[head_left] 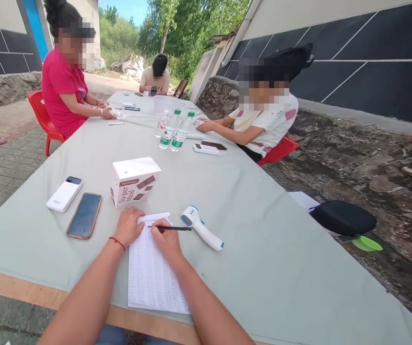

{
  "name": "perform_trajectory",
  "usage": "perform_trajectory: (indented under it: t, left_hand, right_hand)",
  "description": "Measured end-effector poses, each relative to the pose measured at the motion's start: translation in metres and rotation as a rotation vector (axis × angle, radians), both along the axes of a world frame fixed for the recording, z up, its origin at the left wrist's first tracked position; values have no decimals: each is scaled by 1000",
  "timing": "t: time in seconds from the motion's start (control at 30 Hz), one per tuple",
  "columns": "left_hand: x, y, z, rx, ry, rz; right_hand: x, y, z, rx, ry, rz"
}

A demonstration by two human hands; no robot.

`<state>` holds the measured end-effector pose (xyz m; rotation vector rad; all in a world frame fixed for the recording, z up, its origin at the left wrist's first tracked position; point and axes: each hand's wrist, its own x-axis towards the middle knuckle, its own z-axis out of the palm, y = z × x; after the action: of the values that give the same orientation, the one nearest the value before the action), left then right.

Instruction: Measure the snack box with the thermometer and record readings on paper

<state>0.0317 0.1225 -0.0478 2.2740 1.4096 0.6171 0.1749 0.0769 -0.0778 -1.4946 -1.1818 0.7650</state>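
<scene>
A black pen (173,228) is gripped in my right hand (167,242), its tip close to the top of a white sheet (157,282) covered in rows of writing. My left hand (129,225) rests across the sheet's upper left edge, fingers stretched out, holding nothing. A red string circles that wrist. Just beyond my hands stands a white and brown box (135,182) marked "Super Meal". To the right of the sheet lies a white and blue infrared thermometer (204,229). On the left are a phone (84,215) with an orange-brown edge and a white power bank (64,194).
Several bottles (174,132) stand mid-table, with a power bank (206,149) and a dark phone (214,145) near them. A translucent basin (168,103) is farther back. Three people sit around the long table (263,249). A black cushion-like object (342,218) is off the right edge.
</scene>
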Motion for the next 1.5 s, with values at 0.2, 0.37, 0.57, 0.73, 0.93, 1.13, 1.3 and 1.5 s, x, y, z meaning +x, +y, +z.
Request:
perform_trajectory:
  t: [0.2, 0.37, 0.57, 0.73, 0.93, 1.13, 1.3, 1.5]
  left_hand:
    - [-1, 0, -2, 21, -24, -10]
    - [-1, 2, -4, 26, -29, -15]
    - [-3, 3, -5, 30, -57, -16]
    - [-3, 1, -1, 17, -28, -14]
    - [-2, 0, 3, 5, 15, -5]
    - [-1, 0, 5, 31, 48, 21]
    - [-2, 1, 4, 160, 14, 97]
    - [-4, 0, 3, 349, -235, 181]
  right_hand:
    - [0, 0, 4, -17, 2, -10]
    - [0, -1, 7, -19, 38, -37]
    - [2, 0, 4, -38, -18, -63]
    - [5, 1, 2, -26, -56, -5]
    - [8, 3, 3, -68, -131, -33]
    - [30, 3, 3, 199, -414, -49]
    - [50, 1, 5, 117, -797, -36]
    - [48, 1, 12, -1, -798, 14]
